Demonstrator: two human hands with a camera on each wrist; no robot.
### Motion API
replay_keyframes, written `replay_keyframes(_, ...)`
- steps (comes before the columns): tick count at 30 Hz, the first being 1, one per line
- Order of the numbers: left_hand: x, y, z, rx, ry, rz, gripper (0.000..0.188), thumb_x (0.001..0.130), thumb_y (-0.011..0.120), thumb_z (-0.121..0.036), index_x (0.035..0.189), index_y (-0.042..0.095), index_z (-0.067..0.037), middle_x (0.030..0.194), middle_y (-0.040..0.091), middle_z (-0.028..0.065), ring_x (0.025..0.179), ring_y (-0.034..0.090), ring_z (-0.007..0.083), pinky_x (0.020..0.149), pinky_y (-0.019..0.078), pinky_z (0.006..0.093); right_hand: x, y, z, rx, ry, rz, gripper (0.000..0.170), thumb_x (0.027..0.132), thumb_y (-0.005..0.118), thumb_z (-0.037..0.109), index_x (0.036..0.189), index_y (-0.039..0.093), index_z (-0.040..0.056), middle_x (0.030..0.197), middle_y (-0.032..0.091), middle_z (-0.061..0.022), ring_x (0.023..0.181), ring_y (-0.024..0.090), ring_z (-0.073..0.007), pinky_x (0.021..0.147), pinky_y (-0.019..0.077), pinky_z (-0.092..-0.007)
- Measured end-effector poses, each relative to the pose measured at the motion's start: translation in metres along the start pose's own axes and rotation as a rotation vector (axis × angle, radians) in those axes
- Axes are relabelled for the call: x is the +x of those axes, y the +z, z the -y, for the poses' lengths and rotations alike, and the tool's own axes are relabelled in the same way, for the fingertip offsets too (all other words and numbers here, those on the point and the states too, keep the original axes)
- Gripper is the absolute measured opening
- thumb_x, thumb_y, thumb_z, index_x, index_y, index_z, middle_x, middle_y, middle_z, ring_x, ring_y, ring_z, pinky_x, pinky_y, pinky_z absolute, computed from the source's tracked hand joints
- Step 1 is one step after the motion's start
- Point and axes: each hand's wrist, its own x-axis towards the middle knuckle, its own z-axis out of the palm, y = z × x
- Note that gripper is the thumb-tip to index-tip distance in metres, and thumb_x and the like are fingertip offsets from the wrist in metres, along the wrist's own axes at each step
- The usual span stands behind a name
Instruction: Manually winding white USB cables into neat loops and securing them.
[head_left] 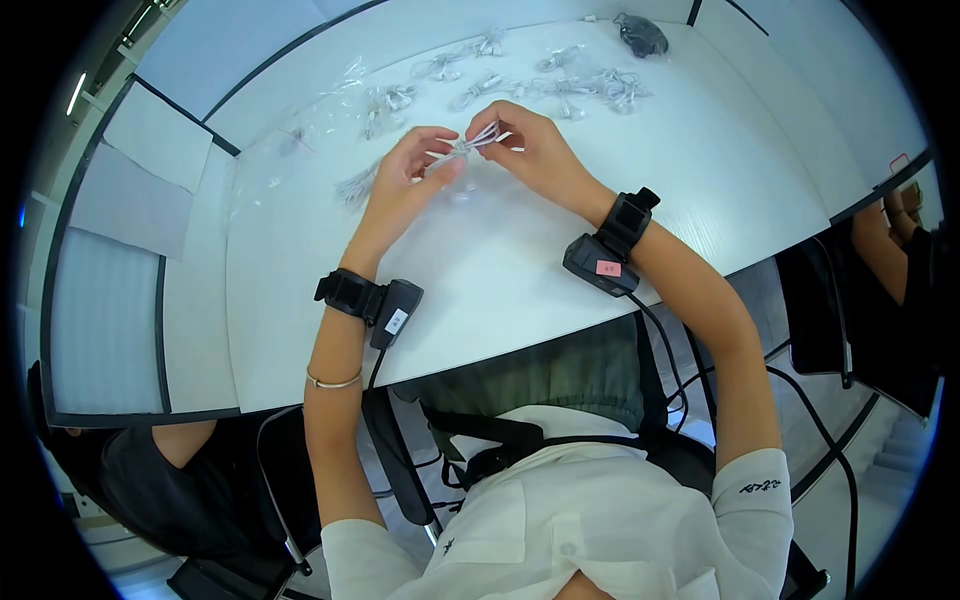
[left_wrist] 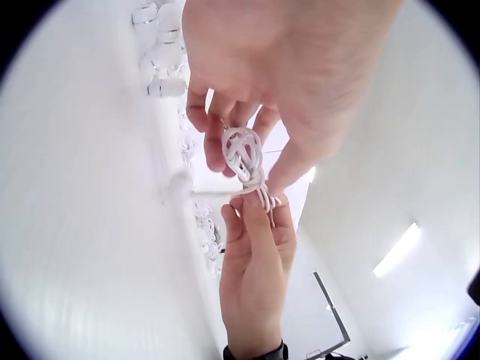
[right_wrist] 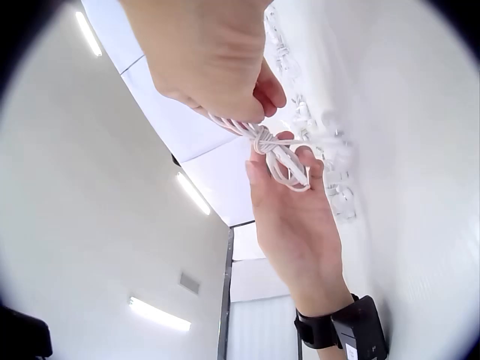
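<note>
White, likely soft cable [right_wrist: 262, 142], best held mid-wrap, is being pinched between left fingers [head_left: 432, 133] at eight o'clock, right fingers [head_left: 485, 116] at two.

Dark-edged pale partitions [head_left: 230, 60] border a white table [head_left: 480, 280], while strip lights [right_wrist: 160, 314] glow on the ceiling [right_wrist: 90, 217].

Pink sticker [head_left: 608, 268] on right wrist camera [head_left: 583, 262], white label [head_left: 397, 321] on left wrist camera [head_left: 405, 297], sleeve script [head_left: 760, 487] — none legible.
</note>
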Motion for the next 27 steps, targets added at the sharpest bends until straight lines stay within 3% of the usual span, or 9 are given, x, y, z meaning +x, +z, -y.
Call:
replay_keyframes(1, 0.000, -0.001, -0.001, -0.098, -0.087, 0.023, 0.026, 0.078, 0.065, -0.010, 0.102, 0.056, -0.003, 0.091, 0.059, 0.0014, 0.085, 0.055, 0.0103, 0.073, 0.0425, 0.0238, 0.001, 0.001, 0.000, 0.019, -0.012, -0.032, 0.014, 0.080, 0.056, 0.002, 0.094, 0.056, 0.0041, 0.086, 0.058, -0.0040, 0.081, 0.055, -0.0122, 0.072, 0.0470, -0.0261)
replay_keyframes(4, 0.003, -0.004, 0.008, 0.143, 0.048, -0.076, 0.021, 0.078, 0.065, -0.012, 0.097, 0.059, -0.004, 0.088, 0.061, 0.0006, 0.082, 0.054, 0.0104, 0.069, 0.0402, 0.0233, 0.001, 0.001, -0.002, 0.057, -0.014, -0.011, 0.017, 0.079, 0.058, 0.004, 0.096, 0.054, 0.0050, 0.093, 0.056, -0.0039, 0.081, 0.055, -0.0124, 0.073, 0.0470, -0.0271)
replay_keyframes(7, 0.002, -0.006, 0.004, 0.260, 0.163, -0.165, 0.019, 0.079, 0.065, -0.008, 0.096, 0.058, -0.002, 0.093, 0.060, 0.0032, 0.086, 0.055, 0.0096, 0.074, 0.0432, 0.0234, -0.002, 0.001, 0.011, -0.041, -0.011, 0.050, 0.024, 0.081, 0.058, 0.008, 0.103, 0.050, 0.0060, 0.106, 0.051, -0.0030, 0.089, 0.053, -0.0118, 0.080, 0.0448, -0.0279)
replay_keyframes(16, -0.001, -0.001, -0.002, 0.508, 0.281, -0.228, 0.018, 0.077, 0.064, -0.006, 0.093, 0.059, -0.002, 0.090, 0.060, 0.0033, 0.084, 0.056, 0.0110, 0.078, 0.0423, 0.0256, -0.002, 0.003, 0.005, -0.012, -0.028, 0.032, 0.035, 0.084, 0.059, 0.013, 0.115, 0.043, 0.0074, 0.102, 0.052, -0.0045, 0.088, 0.053, -0.0118, 0.081, 0.0438, -0.0276)
replay_keyframes(19, -0.001, 0.003, -0.005, 0.493, 0.242, -0.196, 0.016, 0.078, 0.064, -0.009, 0.091, 0.058, -0.002, 0.090, 0.060, 0.0031, 0.084, 0.056, 0.0123, 0.078, 0.0430, 0.0272, 0.000, 0.000, 0.003, -0.084, -0.018, 0.095, 0.039, 0.084, 0.058, 0.012, 0.119, 0.041, 0.0078, 0.096, 0.054, -0.0047, 0.085, 0.054, -0.0115, 0.079, 0.0447, -0.0271)
replay_keyframes(22, -0.002, 0.004, 0.002, 0.292, 0.127, -0.114, 0.016, 0.081, 0.062, -0.010, 0.094, 0.056, -0.002, 0.089, 0.060, 0.0037, 0.083, 0.056, 0.0127, 0.078, 0.0435, 0.0284, -0.003, 0.004, 0.008, 0.056, 0.024, 0.019, 0.036, 0.084, 0.058, 0.012, 0.118, 0.044, 0.0069, 0.092, 0.055, -0.0042, 0.082, 0.054, -0.0110, 0.076, 0.0451, -0.0260)
replay_keyframes(25, 0.000, 0.003, 0.006, -0.053, -0.001, -0.021, 0.018, 0.084, 0.059, -0.009, 0.099, 0.053, -0.001, 0.089, 0.060, 0.0049, 0.082, 0.056, 0.0128, 0.076, 0.0441, 0.0284, -0.002, 0.007, 0.005, 0.094, -0.021, -0.039, 0.027, 0.084, 0.059, 0.018, 0.107, 0.052, 0.0062, 0.089, 0.059, -0.0059, 0.078, 0.056, -0.0148, 0.070, 0.0452, -0.0272)
replay_keyframes(27, 0.000, 0.003, 0.008, -0.099, -0.014, -0.017, 0.022, 0.086, 0.054, -0.010, 0.105, 0.048, -0.001, 0.088, 0.059, 0.0060, 0.079, 0.055, 0.0119, 0.075, 0.0425, 0.0260, -0.003, 0.006, 0.004, 0.032, 0.065, 0.051, 0.024, 0.086, 0.056, 0.023, 0.101, 0.055, 0.0049, 0.087, 0.058, -0.0058, 0.077, 0.055, -0.0154, 0.069, 0.0446, -0.0275)
